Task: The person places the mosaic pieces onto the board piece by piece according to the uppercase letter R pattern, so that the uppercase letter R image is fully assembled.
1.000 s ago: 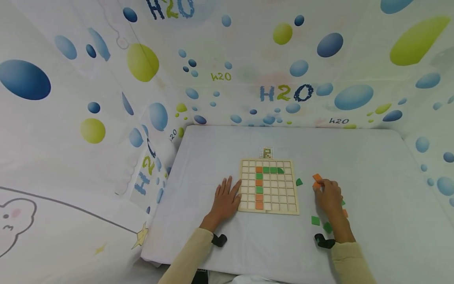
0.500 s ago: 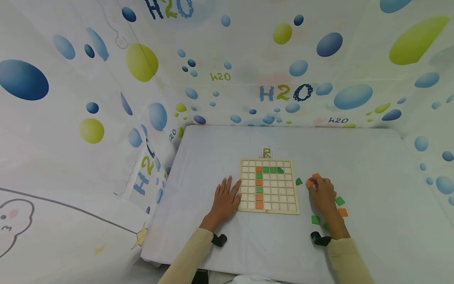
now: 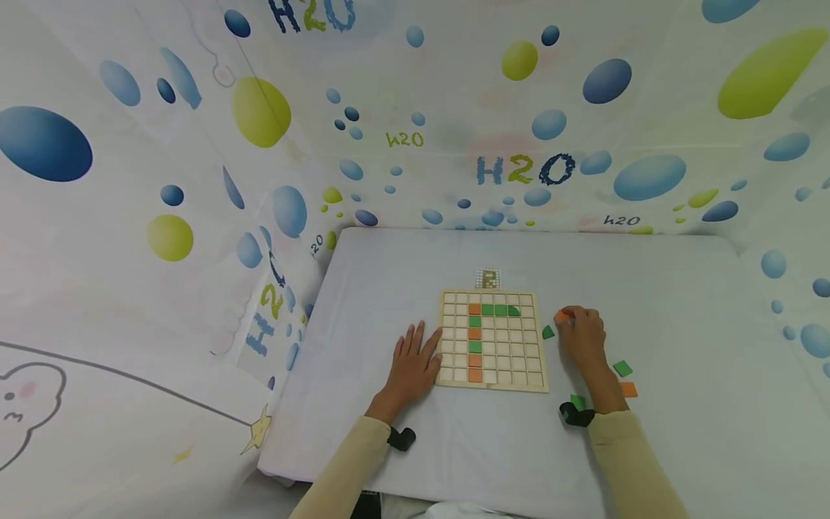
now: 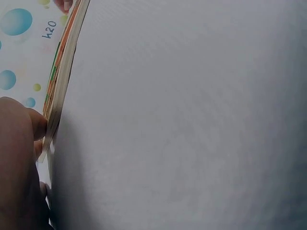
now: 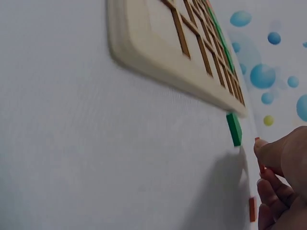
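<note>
A wooden grid board (image 3: pixel 512 360) lies on the table, with orange and green tiles in one column and green tiles along a row near its top. My left hand (image 3: pixel 410 367) rests flat beside the board with fingers spread, thumb and index finger at its left edge. Right of the board, my right hand (image 3: pixel 583 339) pinches an orange tile (image 5: pixel 259 155) between thumb and finger, just above the table. A green piece with a curved side (image 3: pixel 547 331) lies between board and right hand. In the right wrist view, another orange tile (image 5: pixel 252 209) shows below the fingers.
A small pattern card (image 3: pixel 488 279) lies behind the board. Near the right forearm are a green tile (image 3: pixel 623 369), an orange tile (image 3: pixel 629 390) and a partly hidden green tile (image 3: pixel 578 401). A patterned curtain (image 3: pixel 441 130) stands behind the white-covered table (image 3: pixel 363 267).
My right hand has moved left and farther from me with the orange tile. The forearm now covers a green piece seen near it before. My left hand has stayed in place.
</note>
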Demonstrator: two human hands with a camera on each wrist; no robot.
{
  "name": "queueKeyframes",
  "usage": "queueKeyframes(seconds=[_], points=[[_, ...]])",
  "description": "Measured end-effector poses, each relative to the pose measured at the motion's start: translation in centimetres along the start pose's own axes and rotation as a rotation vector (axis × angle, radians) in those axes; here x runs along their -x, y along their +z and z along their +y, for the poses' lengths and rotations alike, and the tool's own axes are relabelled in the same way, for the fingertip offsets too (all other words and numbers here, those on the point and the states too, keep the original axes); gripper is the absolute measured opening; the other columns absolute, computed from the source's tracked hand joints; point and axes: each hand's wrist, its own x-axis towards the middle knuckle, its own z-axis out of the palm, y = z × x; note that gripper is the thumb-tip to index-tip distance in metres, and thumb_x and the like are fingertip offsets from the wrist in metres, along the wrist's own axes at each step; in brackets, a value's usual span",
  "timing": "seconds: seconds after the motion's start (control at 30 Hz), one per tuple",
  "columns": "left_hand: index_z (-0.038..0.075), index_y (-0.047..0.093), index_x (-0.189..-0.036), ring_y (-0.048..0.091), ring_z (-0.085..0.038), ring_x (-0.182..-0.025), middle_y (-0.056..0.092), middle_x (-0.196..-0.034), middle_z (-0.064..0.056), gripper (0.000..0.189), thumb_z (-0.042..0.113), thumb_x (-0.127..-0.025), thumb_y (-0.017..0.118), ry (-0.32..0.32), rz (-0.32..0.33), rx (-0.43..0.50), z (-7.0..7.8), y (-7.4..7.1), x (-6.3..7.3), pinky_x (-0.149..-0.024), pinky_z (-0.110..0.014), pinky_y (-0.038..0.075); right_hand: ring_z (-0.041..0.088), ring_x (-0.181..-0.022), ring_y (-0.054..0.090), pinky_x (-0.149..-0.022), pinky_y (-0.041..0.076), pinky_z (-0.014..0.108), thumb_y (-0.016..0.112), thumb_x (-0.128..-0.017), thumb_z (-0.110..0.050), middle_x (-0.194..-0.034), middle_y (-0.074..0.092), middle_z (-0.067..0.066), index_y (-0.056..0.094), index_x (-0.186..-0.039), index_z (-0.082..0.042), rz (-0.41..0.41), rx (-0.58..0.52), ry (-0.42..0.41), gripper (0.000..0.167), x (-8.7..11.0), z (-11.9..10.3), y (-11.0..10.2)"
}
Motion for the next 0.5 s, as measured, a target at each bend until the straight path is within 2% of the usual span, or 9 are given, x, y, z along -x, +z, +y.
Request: queueKeyframes(seconds=[0.17,0.3,0.5], points=[[0.021,0.031,-0.168,0.009,-0.041,-0.163,0.015,-0.176,-0.018,0.057,0.036,-0.113,0.037,0.012,0.011,0.015,0.2,-0.2,0.1,-0.127,-0.064,0.011,0.054,-0.130,0.046,-0.104,0.033,0.072,0.048,-0.108,-0.014,-0.139,0.050,0.034,0.060,-0.138,0.006,-0.046,0.004,-0.052,0.038,-0.3,-1.6,0.7],[0.023,0.029,-0.169,0.007,-0.040,-0.164,0.013,-0.177,-0.017,0.058,0.037,-0.113,0.035,0.007,0.000,0.005,0.2,-0.2,0.0,-0.127,-0.063,0.011,0.049,-0.124,0.053,-0.102,0.034,0.072,0.055,-0.108,-0.016,-0.132,0.057,0.030,0.060,-0.136,0.004,-0.091,0.002,-0.147,0.034,-0.2,-2.7,1.5],[0.022,0.031,-0.168,0.008,-0.039,-0.164,0.014,-0.177,-0.016,0.057,0.036,-0.113,0.037,-0.008,-0.011,0.014,0.6,-0.7,0.0,-0.128,-0.063,0.011,0.043,-0.112,0.058,-0.089,0.041,0.066,0.066,-0.106,-0.020,-0.121,0.063,0.023,0.068,-0.116,-0.004,-0.119,0.052,-0.274,0.020,0.4,-3.4,2.8]])
